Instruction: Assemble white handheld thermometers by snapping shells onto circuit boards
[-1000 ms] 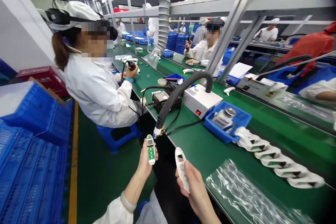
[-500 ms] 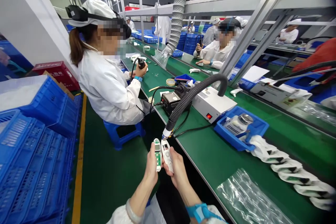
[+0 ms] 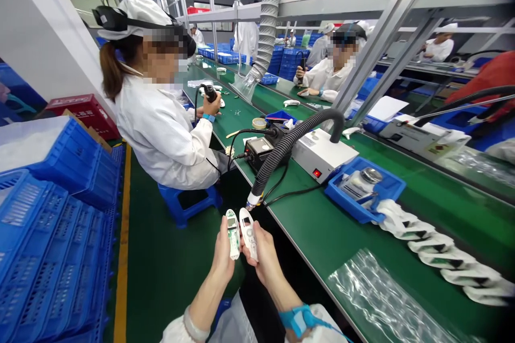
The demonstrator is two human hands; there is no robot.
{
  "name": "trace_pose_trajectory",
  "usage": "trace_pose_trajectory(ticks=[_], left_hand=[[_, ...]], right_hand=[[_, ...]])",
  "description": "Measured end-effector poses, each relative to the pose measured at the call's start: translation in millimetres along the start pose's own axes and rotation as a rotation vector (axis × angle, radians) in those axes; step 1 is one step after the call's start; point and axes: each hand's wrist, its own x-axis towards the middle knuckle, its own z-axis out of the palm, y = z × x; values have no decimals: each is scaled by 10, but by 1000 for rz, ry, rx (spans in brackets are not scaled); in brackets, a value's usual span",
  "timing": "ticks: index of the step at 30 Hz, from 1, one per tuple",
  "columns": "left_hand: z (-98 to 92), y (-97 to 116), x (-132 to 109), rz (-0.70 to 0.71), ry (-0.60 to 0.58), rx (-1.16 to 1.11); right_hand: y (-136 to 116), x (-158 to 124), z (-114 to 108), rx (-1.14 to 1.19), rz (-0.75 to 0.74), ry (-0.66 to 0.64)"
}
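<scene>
In my left hand [image 3: 222, 251] is a white handset half with a green circuit board [image 3: 232, 236] and a small grey screen facing up. My right hand [image 3: 262, 251] grips a white front cover [image 3: 248, 233] with a dark window and buttons. Both pieces stand side by side, nearly upright, their tops almost meeting. Fingers are closed round each piece. Just above the cover ends a black corrugated hose [image 3: 277, 158] with a pale nozzle [image 3: 252, 201]. A blue wrist strap [image 3: 300, 320] is on my right wrist.
A green bench [image 3: 306, 225] runs along my right, bearing a white box [image 3: 324, 153], a blue tray [image 3: 362, 214], a row of white housings [image 3: 426, 244] and clear plastic bags [image 3: 374, 295]. A co-worker [image 3: 156, 123] sits ahead on the left. Blue crates [image 3: 52, 246] are stacked at left.
Both hands with their two pieces have shifted slightly left in the view, away from the hose nozzle. The cover is now turned with its buttons more toward me.
</scene>
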Motion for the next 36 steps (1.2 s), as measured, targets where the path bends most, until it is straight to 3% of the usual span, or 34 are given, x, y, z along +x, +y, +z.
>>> trace_pose_trajectory(ticks=[7,13,18,26,29,36], left_hand=[[125,-100,-431,-88,-161,-68],[207,-41,-656,-142,-232,-86],[284,-30,-789,-165,-296,-86],[355,-72,-875,-191,-284,46],[393,-85,-913,-135,-299,88],[503,-226,-1045,79,-490,355]], right_hand=[[-76,-738,-446,219,-1,12],[-88,-1082,-680,309,31,33],[-106,-1214,-757,320,11,89],[-137,-1278,-809,328,-11,30],[-123,-1288,-830,270,-47,22],[-163,-1294,-828,-41,-234,68]])
